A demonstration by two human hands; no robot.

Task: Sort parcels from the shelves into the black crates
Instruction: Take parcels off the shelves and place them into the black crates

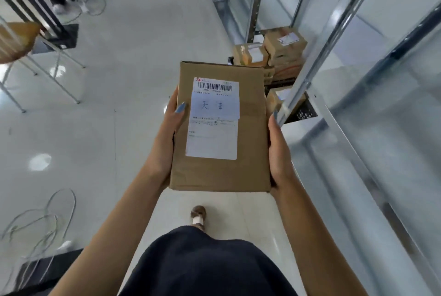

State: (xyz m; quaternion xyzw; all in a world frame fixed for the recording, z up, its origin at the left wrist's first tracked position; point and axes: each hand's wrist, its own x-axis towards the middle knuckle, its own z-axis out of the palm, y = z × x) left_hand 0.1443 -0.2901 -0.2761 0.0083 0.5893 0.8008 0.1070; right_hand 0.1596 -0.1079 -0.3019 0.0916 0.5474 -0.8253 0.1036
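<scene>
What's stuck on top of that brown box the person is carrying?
A white shipping label with a barcode, and over its upper part a pale slip with handwritten characters. The print beneath the slip is covered. Left hand and right hand grip the box.

Bare forearms (124, 219), long pointed grey-blue nails (180, 107) on left hand (167, 143) and right hand (279, 152), dark navy garment (202, 264) below the grip, brown shoe (198, 215) with white band under the grip, past the garment's hem

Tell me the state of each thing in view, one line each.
Brown cardboard parcel: closed, white label facing up.
Left hand: grips the parcel's left edge.
Right hand: grips the parcel's right edge.
Black plastic crate: on the floor, holds a parcel.
Small brown boxes: stacked, closed.
</scene>
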